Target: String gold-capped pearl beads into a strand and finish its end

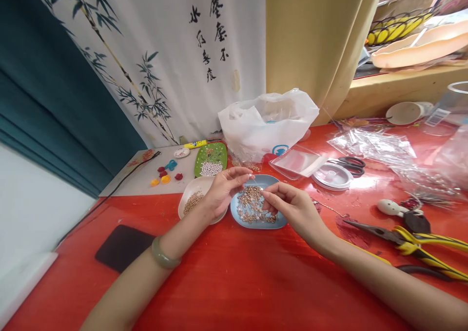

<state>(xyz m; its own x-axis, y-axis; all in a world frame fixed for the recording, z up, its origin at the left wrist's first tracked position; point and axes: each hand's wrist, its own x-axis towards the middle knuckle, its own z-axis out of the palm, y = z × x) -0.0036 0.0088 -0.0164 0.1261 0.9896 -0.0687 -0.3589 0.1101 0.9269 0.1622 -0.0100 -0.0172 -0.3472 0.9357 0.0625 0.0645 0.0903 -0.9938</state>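
Observation:
My left hand point(227, 188), with a green bangle point(164, 254) on its wrist, is closed in a pinch above the gap between two dishes. Thumb and forefinger hold a thin piece, perhaps a pin or wire, too small to name. Over the right side of the blue dish point(237, 218), my right hand point(287, 199) pinches too; what is between its fingertips is too small to make out. Several gold-coloured pins and small fittings point(252, 202) lie in that dish. To its left, a pale dish point(182, 206) holds small gold beads point(193, 202), partly behind my left forearm.
A green tray point(222, 150) of white beads and a white plastic bag point(268, 121) stand behind. On the right lie black scissors point(353, 165), a round clear-lidded case point(332, 176) and yellow-black pliers point(402, 241). A dark phone-like slab point(122, 247) lies left on the red table point(219, 282).

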